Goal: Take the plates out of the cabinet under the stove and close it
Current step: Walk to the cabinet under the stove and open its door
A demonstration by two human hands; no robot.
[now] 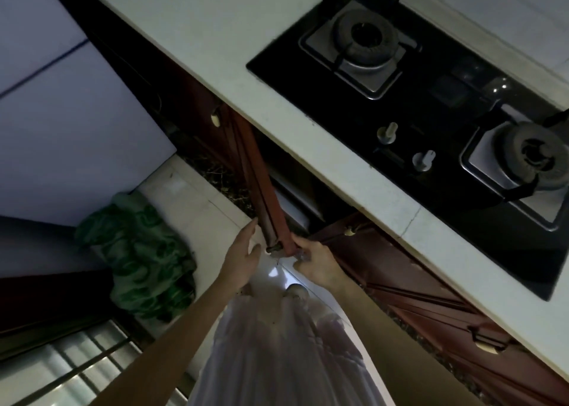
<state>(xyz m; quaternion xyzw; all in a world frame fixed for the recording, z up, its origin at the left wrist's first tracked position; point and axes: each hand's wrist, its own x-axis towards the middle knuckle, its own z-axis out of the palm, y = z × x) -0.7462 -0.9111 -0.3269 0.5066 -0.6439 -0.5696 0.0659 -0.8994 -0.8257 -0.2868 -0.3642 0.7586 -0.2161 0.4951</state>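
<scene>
Both hands meet at six o'clock: right hand [314,267] pinches the open cabinet door [261,183] by its edge, left hand [243,257] flat, fingers spread, against it. Opening step, I'd say; no plates visible inside the dark cabinet at center, so reaching in comes next.

Cabinet interior [295,187] dark behind the open door [261,187], plates perhaps inside, indiscernible.

Both bare forearms reach forward and down from the near edge, converging toward mid-frame. Left hand [244,259] is open, palm turned inward, fingers extended and loosely together, thumb out. Right hand [314,262] is curled, fingers closed in a pinch grip, wrist slightly bent, knuckles up.
</scene>
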